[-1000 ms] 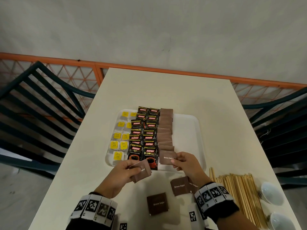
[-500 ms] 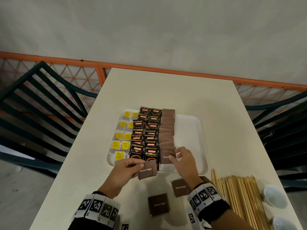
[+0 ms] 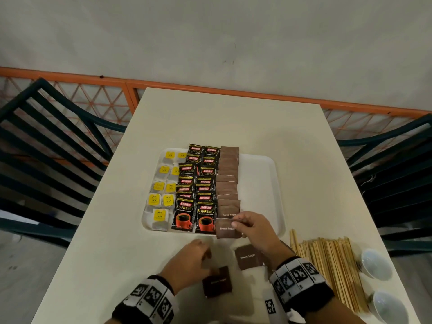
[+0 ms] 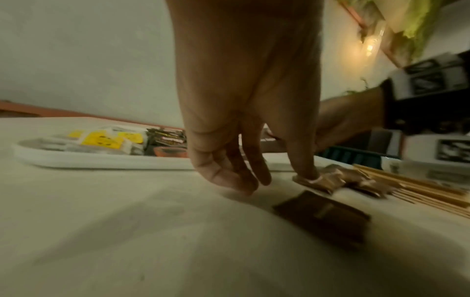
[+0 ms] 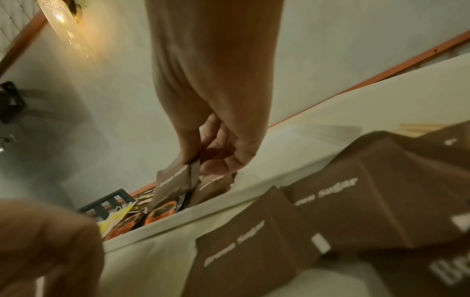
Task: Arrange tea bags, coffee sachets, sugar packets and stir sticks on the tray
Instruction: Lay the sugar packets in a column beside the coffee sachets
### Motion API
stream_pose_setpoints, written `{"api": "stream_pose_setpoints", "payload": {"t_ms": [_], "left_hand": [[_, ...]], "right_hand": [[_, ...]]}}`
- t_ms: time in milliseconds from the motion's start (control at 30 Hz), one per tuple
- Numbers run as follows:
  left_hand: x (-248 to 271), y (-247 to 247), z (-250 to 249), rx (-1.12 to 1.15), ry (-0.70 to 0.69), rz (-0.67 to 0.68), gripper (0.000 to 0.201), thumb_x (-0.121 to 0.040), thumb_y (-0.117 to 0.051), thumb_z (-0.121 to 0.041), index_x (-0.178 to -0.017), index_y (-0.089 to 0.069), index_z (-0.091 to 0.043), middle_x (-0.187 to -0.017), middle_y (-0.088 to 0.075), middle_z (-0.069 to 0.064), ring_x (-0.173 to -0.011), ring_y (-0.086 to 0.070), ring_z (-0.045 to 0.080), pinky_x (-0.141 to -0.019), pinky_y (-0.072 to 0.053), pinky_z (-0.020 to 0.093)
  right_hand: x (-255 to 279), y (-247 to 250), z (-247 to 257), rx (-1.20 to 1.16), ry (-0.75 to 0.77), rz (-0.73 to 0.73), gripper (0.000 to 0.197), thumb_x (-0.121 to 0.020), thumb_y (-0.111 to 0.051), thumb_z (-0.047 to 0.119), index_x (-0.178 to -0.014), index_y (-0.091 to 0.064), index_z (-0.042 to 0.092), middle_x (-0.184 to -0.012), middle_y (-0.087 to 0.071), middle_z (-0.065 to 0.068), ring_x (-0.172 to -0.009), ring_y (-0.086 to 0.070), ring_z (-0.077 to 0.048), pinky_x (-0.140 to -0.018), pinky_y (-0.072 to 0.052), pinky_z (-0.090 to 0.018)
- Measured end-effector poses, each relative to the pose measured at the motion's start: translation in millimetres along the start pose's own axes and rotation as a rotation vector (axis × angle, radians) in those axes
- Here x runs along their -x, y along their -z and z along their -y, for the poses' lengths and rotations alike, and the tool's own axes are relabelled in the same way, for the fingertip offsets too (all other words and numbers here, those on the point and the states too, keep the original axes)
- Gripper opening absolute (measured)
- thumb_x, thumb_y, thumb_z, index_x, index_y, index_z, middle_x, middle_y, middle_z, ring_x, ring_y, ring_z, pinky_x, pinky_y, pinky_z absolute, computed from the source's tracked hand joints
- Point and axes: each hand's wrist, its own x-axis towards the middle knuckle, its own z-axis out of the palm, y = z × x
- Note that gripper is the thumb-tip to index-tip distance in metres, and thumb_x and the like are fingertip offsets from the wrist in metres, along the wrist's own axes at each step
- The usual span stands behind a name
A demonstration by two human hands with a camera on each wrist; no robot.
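Since a second ago, left hand (image 3: 187, 260) has dropped, loosely curled and empty, toward a table sugar packet (image 3: 217, 282); right hand (image 3: 251, 226) pinches another packet (image 3: 228, 228) at the tray (image 3: 261, 183) column's near end, extending it.

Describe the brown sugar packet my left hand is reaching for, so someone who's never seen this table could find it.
Start at the white tray mid-table and come toward the near edge. Three loose brown packets lie there; the brown sugar packet in question is the darkest, nearest one, lying alone flat on the table under the left hand, left of the two overlapping packets.
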Motion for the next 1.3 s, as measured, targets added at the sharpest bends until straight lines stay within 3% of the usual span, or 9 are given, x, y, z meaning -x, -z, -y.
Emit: {"api": "stream_pose_setpoints", "payload": {"t_ms": [100,233,433,533,767,900,1100,1200,1300], "left_hand": [[2.0,-13.0,1.8,-0.216,-0.013,0.074,0.05,-0.078,-0.067,-0.039,-0.119,-0.048,-0.016,-0.125,-0.044,0.0,-0.108,-0.046,0.015,-0.094,-0.044,0.026],[0.9,-14.2,3.5,-0.313,-0.062,0.08,0.049,-0.079,-0.066,-0.036,-0.119,-0.048,-0.013,-0.129,-0.041,0.004,-0.111,-0.045,0.019,-0.094,-0.041,0.028],[1.8,-4.4,10.1,-0.063,-0.025,0.115,0.021,-0.079,-0.066,-0.023,-0.094,-0.052,-0.019,-0.1,-0.049,-0.004,-0.088,-0.048,0.011,-0.068,-0.039,0.014],[3.0,-0.3,12.4,0.112,-0.012,0.093,0.017,-0.08,-0.065,-0.017,-0.088,-0.051,-0.024,-0.092,-0.055,-0.008,-0.085,-0.054,0.009,-0.069,-0.043,0.011],[-1.4,5.5,8.9,0.369,-0.042,0.023,0.018,-0.084,-0.06,-0.014,-0.086,-0.058,-0.031,-0.09,-0.061,-0.009,-0.084,-0.058,0.004,-0.074,-0.047,0.013],[-2.2,10.5,5.4,0.502,-0.011,-0.029,0.017,-0.086,-0.059,-0.011,-0.086,-0.061,-0.027,-0.09,-0.062,-0.003,-0.084,-0.057,0.008,-0.069,-0.043,0.013],[0.8,3.5,1.7,0.491,0.01,-0.143,0.013,-0.089,-0.058,-0.015,-0.092,-0.058,-0.028,-0.092,-0.06,-0.005,-0.086,-0.055,0.005,-0.069,-0.042,0.011],[-0.5,1.7,2.1,0.43,0.027,-0.231,0.017,-0.088,-0.059,-0.017,-0.087,-0.057,-0.034,-0.089,-0.062,-0.007,-0.086,-0.056,0.008,-0.071,-0.046,0.019],[-2.4,1.9,-0.9,0.394,0.003,-0.241,0.018,-0.087,-0.06,-0.018,-0.088,-0.059,-0.035,-0.088,-0.064,-0.009,-0.086,-0.059,0.011,-0.073,-0.047,0.021]], "right_hand": [[-8.2,2.9,-3.3,-0.001,-0.046,-0.067,0.007,-0.083,-0.068,0.015,-0.089,-0.067,0.019,-0.082,-0.067,-0.001,-0.07,-0.059,-0.013,-0.069,-0.051,-0.027],[-16.0,-0.8,-2.0,0.04,-0.057,-0.104,0.011,-0.083,-0.069,0.015,-0.092,-0.068,0.011,-0.079,-0.065,0.0,-0.065,-0.056,-0.009,-0.061,-0.046,-0.012],[-22.3,-4.6,-1.9,0.089,-0.055,-0.205,0.021,-0.077,-0.074,0.02,-0.09,-0.059,0.016,-0.082,-0.056,0.004,-0.073,-0.051,-0.008,-0.061,-0.038,-0.01],[-16.5,3.6,-3.7,0.14,-0.013,-0.263,0.021,-0.079,-0.072,0.023,-0.092,-0.056,0.017,-0.082,-0.051,0.004,-0.071,-0.048,-0.009,-0.061,-0.037,-0.013],[42.4,24.2,-9.6,0.505,0.091,0.183,0.016,-0.086,-0.062,0.031,-0.1,-0.059,0.026,-0.094,-0.053,0.012,-0.086,-0.048,-0.001,-0.075,-0.038,-0.009],[50.4,22.4,-26.7,0.82,0.131,0.151,0.048,-0.087,-0.056,0.042,-0.131,-0.046,0.026,-0.121,-0.045,0.003,-0.111,-0.04,-0.012,-0.098,-0.034,-0.022],[55.2,15.3,-22.4,0.755,0.157,0.137,0.028,-0.087,-0.058,0.035,-0.112,-0.054,0.023,-0.117,-0.047,0.004,-0.109,-0.042,-0.012,-0.103,-0.035,-0.027],[61.0,18.9,-18.7,0.466,0.078,0.135,0.012,-0.088,-0.058,0.023,-0.099,-0.061,0.022,-0.093,-0.059,0.011,-0.085,-0.055,-0.004,-0.083,-0.048,-0.018],[68.6,23.8,-18.0,0.183,0.024,0.139,0.01,-0.083,-0.066,0.017,-0.085,-0.062,0.026,-0.076,-0.058,0.016,-0.067,-0.055,-0.001,-0.057,-0.042,-0.006]]}}
